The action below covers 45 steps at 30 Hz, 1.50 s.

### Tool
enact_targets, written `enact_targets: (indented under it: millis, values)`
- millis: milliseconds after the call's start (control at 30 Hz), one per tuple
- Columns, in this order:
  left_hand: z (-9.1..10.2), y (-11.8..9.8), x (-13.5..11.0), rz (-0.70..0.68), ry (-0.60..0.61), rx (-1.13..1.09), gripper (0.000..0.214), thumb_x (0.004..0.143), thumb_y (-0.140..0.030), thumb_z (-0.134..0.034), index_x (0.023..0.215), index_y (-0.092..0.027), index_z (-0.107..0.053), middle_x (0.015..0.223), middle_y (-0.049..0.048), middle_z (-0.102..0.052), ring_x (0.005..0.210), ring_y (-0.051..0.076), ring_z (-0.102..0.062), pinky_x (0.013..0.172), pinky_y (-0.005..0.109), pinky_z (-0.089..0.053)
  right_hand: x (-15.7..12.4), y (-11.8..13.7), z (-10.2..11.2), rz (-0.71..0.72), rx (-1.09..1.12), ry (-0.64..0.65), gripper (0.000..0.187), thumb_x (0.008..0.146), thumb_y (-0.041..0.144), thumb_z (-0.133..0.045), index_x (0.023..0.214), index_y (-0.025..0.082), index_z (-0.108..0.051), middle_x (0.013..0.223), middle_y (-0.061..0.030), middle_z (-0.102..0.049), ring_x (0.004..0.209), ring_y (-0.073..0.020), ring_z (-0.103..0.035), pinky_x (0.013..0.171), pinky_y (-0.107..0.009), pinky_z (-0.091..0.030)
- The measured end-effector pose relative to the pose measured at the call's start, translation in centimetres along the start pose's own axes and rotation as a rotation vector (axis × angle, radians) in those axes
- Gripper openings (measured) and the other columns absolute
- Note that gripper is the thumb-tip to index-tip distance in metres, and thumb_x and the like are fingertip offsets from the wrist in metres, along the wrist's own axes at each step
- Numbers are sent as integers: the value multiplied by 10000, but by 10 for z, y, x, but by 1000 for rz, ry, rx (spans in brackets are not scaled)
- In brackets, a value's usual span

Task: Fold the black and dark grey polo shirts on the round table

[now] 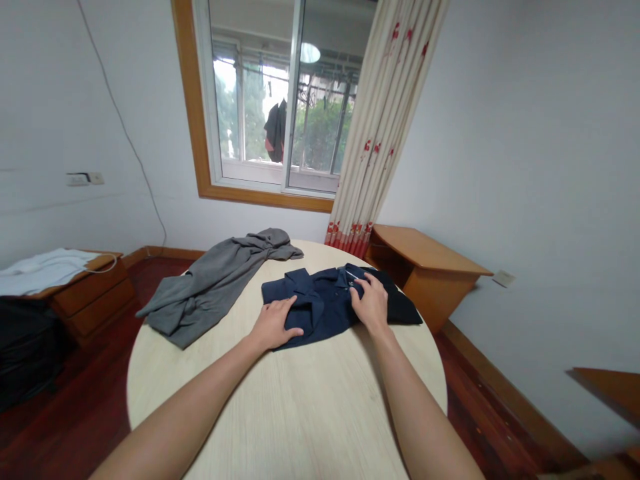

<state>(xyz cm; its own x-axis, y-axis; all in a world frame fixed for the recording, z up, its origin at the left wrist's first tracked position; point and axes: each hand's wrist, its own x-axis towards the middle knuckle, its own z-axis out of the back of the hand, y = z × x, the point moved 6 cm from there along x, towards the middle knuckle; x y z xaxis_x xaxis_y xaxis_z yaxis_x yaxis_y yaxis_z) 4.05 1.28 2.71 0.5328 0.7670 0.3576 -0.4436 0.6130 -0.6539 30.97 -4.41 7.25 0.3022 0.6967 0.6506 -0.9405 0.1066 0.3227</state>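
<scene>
Navy shirt (331, 293) looks soft, light, best held by its edges; left hand (273, 326) rests spread left of the collar (345, 275), right hand (372, 302) half-open beside it, neither visibly gripping

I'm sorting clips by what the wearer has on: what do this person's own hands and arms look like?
The left hand and right hand are bare, with no gloves. The left forearm and right forearm show no sleeves as far as the picture reaches. No watch, bracelet or ring is visible; finer details are too small to tell.
</scene>
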Motion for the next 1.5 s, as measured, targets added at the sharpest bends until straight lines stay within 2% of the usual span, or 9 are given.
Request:
enact_targets:
  millis: [300, 433, 600, 767, 900, 1000, 1133, 1400, 1500]
  values:
    - [5, 3, 15, 5, -51, 51, 116, 825, -262, -605, 824, -217, -712, 923, 78, -692, 943, 257, -604, 886, 368, -442, -18, 7, -56, 46, -182, 447, 470, 830, 284, -652, 1283, 164, -610, 1247, -167, -638, 1193, -289, -547, 1085, -469, -294]
    - [85, 23, 9, 53, -493, -340, 182, 794, -327, -542, 861, -203, -656, 843, 38, -675, 826, 210, -621, 794, 321, -492, -16, 8, -54, 30, -212, 529, 264, 832, 189, -610, 1072, 198, -720, 991, -122, -729, 1028, -262, -632, 1070, -459, -284]
    - [206, 49, -49, -37, -1376, -96, 221, 763, -292, -473, 899, -177, -603, 948, 52, -662, 968, 272, -609, 899, 455, -479, -13, 12, -41, 27, -196, 549, 168, 800, 124, -583, 835, 196, -730, 899, -108, -714, 944, -252, -638, 980, -397, -352]
    - [215, 19, -62, -290, -1444, 142, 430, 852, -417, -396, 1050, -123, -639, 1040, 119, -691, 988, 287, -646, 904, 475, -510, 0, 8, -13, -29, -102, 253, 175, 860, 136, -499, 912, 181, -660, 1006, -119, -662, 983, -253, -584, 934, -383, -377]
    - [172, -6, -29, -226, -962, 268, 400, 927, -421, -397, 998, -153, -684, 1032, 115, -711, 1025, 255, -642, 975, 418, -475, 5, 3, 9, -58, 121, 71, 201, 915, 198, -399, 985, 191, -587, 980, -102, -653, 948, -244, -582, 881, -358, -405]
    - [113, 0, -1, -151, -397, 260, 418, 869, -504, -508, 1101, -196, -669, 1178, 118, -697, 1122, 274, -622, 1025, 416, -440, 6, 7, 14, -27, 333, 57, 200, 920, 263, -370, 977, 206, -552, 925, -76, -644, 870, -227, -590, 822, -338, -428]
    - [53, 19, 9, -14, 33, 312, 518, 770, -497, -635, 1207, -220, -648, 1293, 136, -651, 1223, 331, -575, 1096, 483, -350, 6, 5, 20, -63, 569, -50, 227, 909, 370, -386, 953, 205, -536, 900, -60, -632, 837, -210, -584, 798, -323, -449]
    - [45, -32, -9, -38, 258, 215, 120, 774, -336, -642, 781, -243, -717, 874, 52, -739, 851, 261, -671, 806, 339, -490, 14, -12, 44, -131, 678, -169, 376, 846, 565, -527, 779, 197, -553, 795, -34, -620, 797, -193, -572, 817, -314, -450]
    - [32, -74, -41, -68, 692, -102, 204, 781, -421, -678, 840, -233, -730, 762, 10, -716, 718, 203, -658, 695, 280, -498, 15, -26, 51, -153, 587, -151, 390, 846, 568, -515, 731, 198, -556, 739, -32, -617, 734, -185, -569, 747, -301, -450]
